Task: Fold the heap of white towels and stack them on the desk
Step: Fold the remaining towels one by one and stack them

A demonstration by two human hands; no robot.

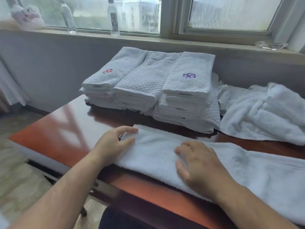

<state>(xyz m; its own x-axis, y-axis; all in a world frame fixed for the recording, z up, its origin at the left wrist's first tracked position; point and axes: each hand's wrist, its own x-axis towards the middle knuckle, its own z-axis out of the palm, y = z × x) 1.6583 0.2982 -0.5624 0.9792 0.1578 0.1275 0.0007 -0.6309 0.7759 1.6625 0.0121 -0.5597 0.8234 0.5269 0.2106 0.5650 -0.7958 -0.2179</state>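
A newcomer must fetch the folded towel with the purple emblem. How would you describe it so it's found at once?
Find the reddish desk below the window. Of the three folded-towel piles at its back, take the rightmost pile. The purple-emblem towel tops it, whereas the middle pile's top towel is quilted and plain and the left pile's top towel bears a red emblem.

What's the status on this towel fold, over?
Left hand pinches end of long towel; right hand presses its middle. Folded stacks behind, heap at right waiting. Nothing in the way.
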